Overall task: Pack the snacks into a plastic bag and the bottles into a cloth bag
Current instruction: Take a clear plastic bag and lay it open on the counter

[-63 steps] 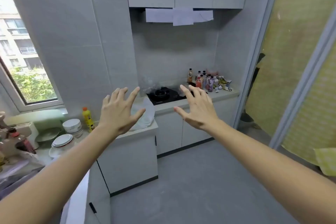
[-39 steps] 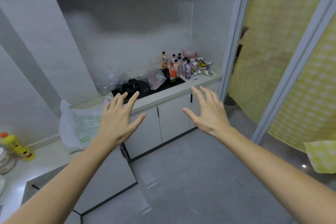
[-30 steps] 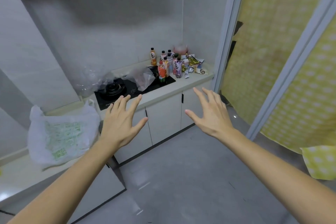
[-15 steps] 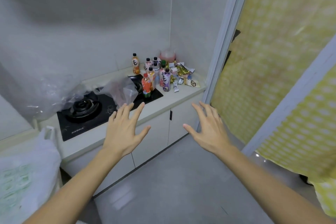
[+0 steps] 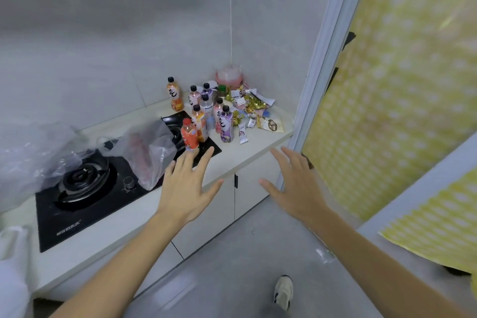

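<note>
Several drink bottles (image 5: pixel 206 111) stand in a cluster at the right end of the counter (image 5: pixel 247 150); the nearest is an orange bottle (image 5: pixel 189 137) on the stove's edge. A pile of wrapped snacks (image 5: pixel 251 108) lies beside them in the corner. A clear plastic bag (image 5: pixel 148 152) sits crumpled on the black gas stove (image 5: pixel 85 188). My left hand (image 5: pixel 187 186) hovers spread in front of the counter, fingertips just below the orange bottle. My right hand (image 5: pixel 294 183) is spread too, in front of the cabinet doors. Both hold nothing.
A larger crumpled clear plastic sheet (image 5: pixel 31 160) lies at the stove's left. A white bag (image 5: pixel 11 266) shows at the left edge. A pink-lidded jar (image 5: pixel 229 77) stands in the corner. A yellow dotted curtain (image 5: pixel 402 85) hangs at the right. My shoe (image 5: pixel 283 292) is on the grey floor.
I have walked closer to the counter; the bottles, snacks and stove appear larger and nearer. Both hands stayed spread and empty, and the left now reaches the counter's edge.
</note>
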The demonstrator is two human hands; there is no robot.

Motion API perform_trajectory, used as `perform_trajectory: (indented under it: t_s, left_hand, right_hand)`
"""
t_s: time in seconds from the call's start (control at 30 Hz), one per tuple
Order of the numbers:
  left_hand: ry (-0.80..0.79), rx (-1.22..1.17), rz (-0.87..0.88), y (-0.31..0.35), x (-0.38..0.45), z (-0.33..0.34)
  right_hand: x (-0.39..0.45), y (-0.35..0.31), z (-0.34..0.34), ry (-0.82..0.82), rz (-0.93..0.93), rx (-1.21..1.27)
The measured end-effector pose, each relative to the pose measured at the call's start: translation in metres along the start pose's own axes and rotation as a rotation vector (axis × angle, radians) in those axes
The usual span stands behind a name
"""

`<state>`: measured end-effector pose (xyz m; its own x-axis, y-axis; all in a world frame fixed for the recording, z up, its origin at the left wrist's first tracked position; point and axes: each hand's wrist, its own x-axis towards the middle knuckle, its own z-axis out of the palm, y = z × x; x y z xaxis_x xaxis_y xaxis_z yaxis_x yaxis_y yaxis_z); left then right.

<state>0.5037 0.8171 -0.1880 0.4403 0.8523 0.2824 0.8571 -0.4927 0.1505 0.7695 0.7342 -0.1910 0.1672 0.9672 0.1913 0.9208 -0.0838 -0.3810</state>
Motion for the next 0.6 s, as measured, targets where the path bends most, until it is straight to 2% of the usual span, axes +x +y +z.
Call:
perform_trajectory:
  t_s: [0.17,0.33,0.6]
  left_hand:
    - [-0.005,0.043,-0.085,0.006,0.077,0.034]
    - [-0.006,0.046,-0.202,0.022,0.129,0.06]
    - [-0.03,0.098,-0.411,-0.002,0.168,0.08]
  right_hand:
    - [0.096,0.049,0.015,-0.092,-0.024,0.039]
    - [0.172,0.09,0.022,-0.154,-0.164,0.063]
    - [0.267,0.09,0.059,-0.238,-0.339,0.079]
